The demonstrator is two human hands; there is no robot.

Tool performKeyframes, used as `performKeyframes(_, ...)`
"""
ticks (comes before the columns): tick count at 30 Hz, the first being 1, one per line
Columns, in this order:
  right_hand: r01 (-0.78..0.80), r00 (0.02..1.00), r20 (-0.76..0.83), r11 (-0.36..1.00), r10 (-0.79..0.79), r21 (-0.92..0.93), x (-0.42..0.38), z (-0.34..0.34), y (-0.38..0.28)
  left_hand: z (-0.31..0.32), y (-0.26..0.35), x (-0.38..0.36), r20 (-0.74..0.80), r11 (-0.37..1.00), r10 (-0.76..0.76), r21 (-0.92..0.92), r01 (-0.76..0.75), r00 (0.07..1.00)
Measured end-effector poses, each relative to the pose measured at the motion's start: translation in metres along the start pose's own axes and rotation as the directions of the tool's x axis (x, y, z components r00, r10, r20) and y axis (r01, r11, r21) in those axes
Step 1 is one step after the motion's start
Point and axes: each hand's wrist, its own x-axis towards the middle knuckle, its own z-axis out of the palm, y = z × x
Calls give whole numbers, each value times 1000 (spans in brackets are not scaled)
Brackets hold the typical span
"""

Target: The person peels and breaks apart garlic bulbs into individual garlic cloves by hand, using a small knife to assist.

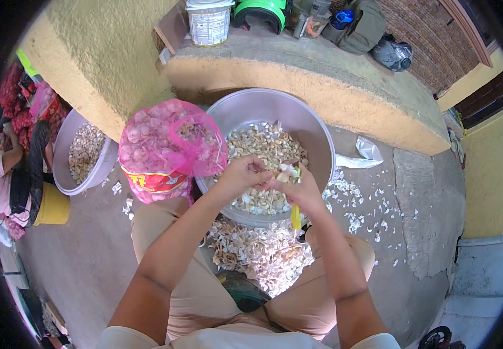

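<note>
Over the near right part of the basin [312, 145], a yellow tool [295, 216] is gripped in the clamped fingers of the right hand [302, 189], and a piece of garlic [288, 172] is held at their tips. The fingers of the left hand [246, 176] are bent in close beside the garlic; whether anything is pinched between them cannot be told. Below both hands, loose cloves [263, 139] are contained in the basin. A pink net bag [147, 136] filled with bulbs is set against its left side. On its near side, peels [263, 256] are heaped between the person's knees, and more are scattered on the floor [379, 264] to its right, where a plastic bag [369, 152] is laid. Behind it, a tub [209, 26] and a green helmet [261, 13] are supported by a ledge [245, 58]. Well to its left, another person [7, 180] is seen by a second basin [65, 151].
</note>
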Motion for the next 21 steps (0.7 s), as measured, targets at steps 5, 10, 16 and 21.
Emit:
performKeyframes(5, 150, 989, 9, 988, -149, -38, 1, 0, 4, -3, 5, -5, 121, 995, -40, -82, 50, 992)
performKeyframes(10, 246, 968, 58, 968, -243, -47, 4, -4, 9, -2, 7, -8, 141, 990, -47, -125, 65, 989)
performKeyframes(16, 296, 954, 56, 954, -294, -35, 15, -11, 16, -1, 11, -9, 159, 980, -53, -179, 81, 986)
performKeyframes(21, 33, 999, -1, 977, -34, 210, 10, -9, 0, -12, 1, 8, -114, 958, -56, -287, 21, 992)
